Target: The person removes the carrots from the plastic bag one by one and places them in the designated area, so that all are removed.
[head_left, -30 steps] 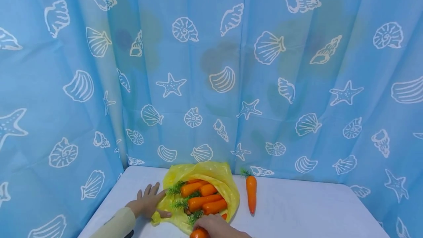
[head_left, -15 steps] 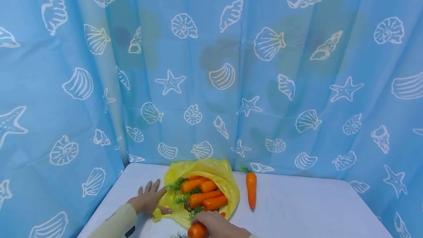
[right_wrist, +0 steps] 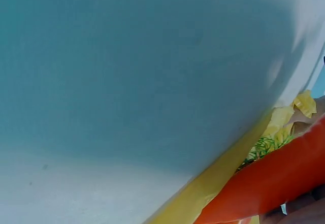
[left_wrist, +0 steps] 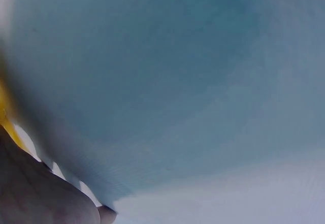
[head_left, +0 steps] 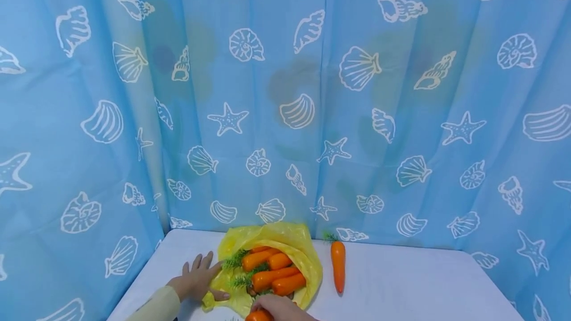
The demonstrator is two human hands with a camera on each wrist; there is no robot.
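Note:
A crumpled yellow plastic bag (head_left: 314,271) lies on its side on the white table, its mouth facing me. Inside it are several orange carrots (head_left: 272,277) with green feathery tops. My left hand (head_left: 196,281) rests on the bag's left edge, fingers spread and thumb apart. At the lower edge of the head view my right hand (head_left: 281,308) grips one carrot (head_left: 257,316) at the near side of the mouth. In the right wrist view that carrot (right_wrist: 269,181) lies beside the yellow plastic, fingers beneath it. Its far end is mostly hidden in the head view.
A single carrot (head_left: 338,266) lies on the table (head_left: 415,286) to the right of the bag, tip toward me. A blue curtain (head_left: 357,137) with white shell prints hangs behind the table and along its left side.
My right hand has shifted a little left and nearer to me with the carrot. My left hand stays on the bag. The head view has tilted slightly.

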